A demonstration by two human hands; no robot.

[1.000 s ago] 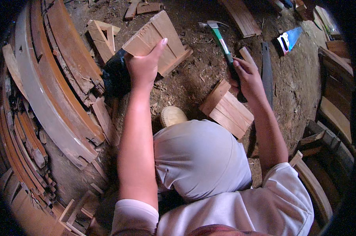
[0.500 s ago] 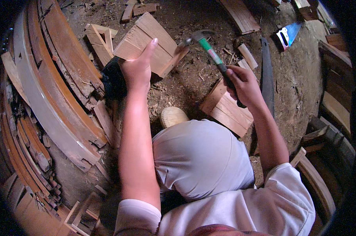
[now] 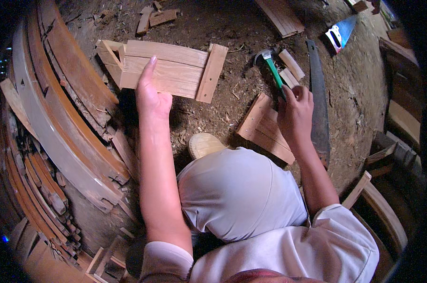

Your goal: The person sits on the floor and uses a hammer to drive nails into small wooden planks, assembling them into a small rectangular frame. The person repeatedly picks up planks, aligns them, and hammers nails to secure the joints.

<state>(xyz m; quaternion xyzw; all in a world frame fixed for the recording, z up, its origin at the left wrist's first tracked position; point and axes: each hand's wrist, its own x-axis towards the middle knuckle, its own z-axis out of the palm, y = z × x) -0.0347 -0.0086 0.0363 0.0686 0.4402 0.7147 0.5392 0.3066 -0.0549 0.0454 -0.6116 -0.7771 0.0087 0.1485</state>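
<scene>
Slatted wood panel (image 3: 173, 70) lies flat on the dirt floor (image 3: 232, 118), top centre of view, w/ a cross batten (image 3: 212, 73) nailed along its right end. Left hand (image 3: 150, 96) rests on the panel's lower-left corner: fingers straight and together, pressed flat on the slats, not wrapped round anything, so the grip is open-palmed, holding the panel down. Right hand (image 3: 294, 113), right of the panel and well apart from it, has its grip clamped round the green handle of a hammer (image 3: 271, 70); hammer head points up toward the panel's right end, just off the batten, not touching. Below-right of the panel, under the right hand, a second, smaller wood panel (image 3: 263, 127) lies on the dirt. Right of that, a long handsaw blade (image 3: 317, 94). Left of the main panel, a stack of curved wood strips (image 3: 58, 118). Below the panel, the person's knee (image 3: 237, 193) and shoe tip (image 3: 204, 144).
</scene>
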